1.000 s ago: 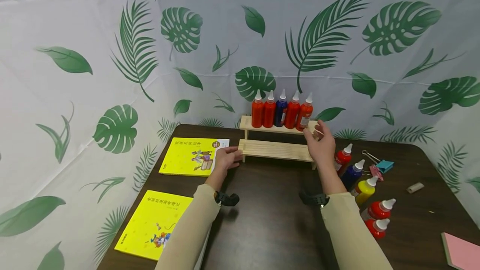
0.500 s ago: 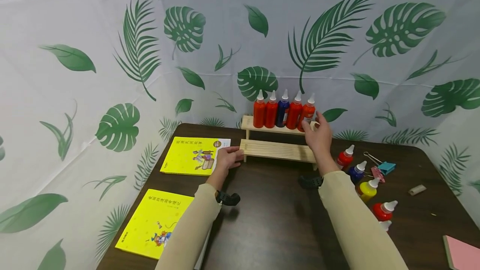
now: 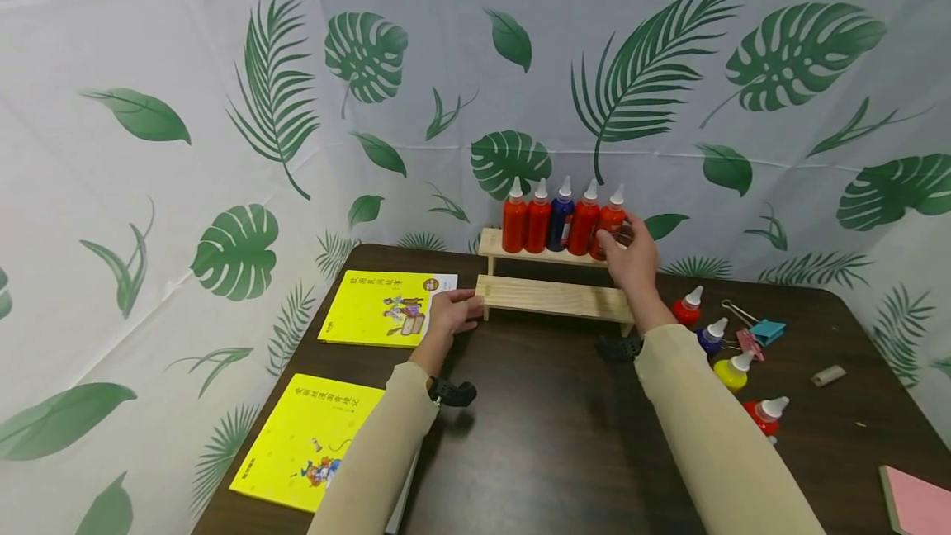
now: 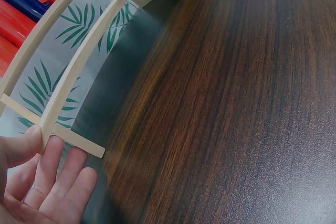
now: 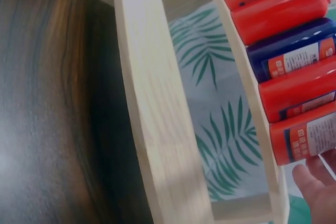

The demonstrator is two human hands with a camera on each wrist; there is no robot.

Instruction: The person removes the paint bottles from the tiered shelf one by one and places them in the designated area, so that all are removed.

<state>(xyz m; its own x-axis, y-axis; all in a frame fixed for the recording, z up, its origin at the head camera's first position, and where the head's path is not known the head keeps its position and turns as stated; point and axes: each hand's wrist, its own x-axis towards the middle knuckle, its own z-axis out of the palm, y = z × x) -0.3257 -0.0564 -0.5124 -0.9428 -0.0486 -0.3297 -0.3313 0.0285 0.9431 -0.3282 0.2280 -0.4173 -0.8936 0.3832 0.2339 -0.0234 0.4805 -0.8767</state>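
A two-tier wooden rack (image 3: 553, 297) stands at the back of the table, its upper shelf bearing a row of red bottles (image 3: 513, 225) and a dark blue bottle (image 3: 560, 225) with white nozzle tips. My left hand (image 3: 449, 314) pinches the left end of the lower shelf, thumb against the wood and fingers beneath, as the left wrist view shows. My right hand (image 3: 633, 258) is at the rightmost red bottle (image 5: 304, 136). Its fingertips (image 5: 315, 167) touch that bottle's outer side near the base, and the thumb overlaps the bottle in the head view.
Two yellow books (image 3: 379, 310) lie at the left. On the right, under and beside my forearm, stand more bottles, including a yellow one (image 3: 731, 374). Beyond them lie a blue binder clip (image 3: 767, 331), a small pale piece (image 3: 828, 376) and a pink pad (image 3: 920, 500).
My right hand has moved up and left from the upper shelf's right end onto the rightmost red bottle, covering part of its label. The left hand stays at the rack's left end.
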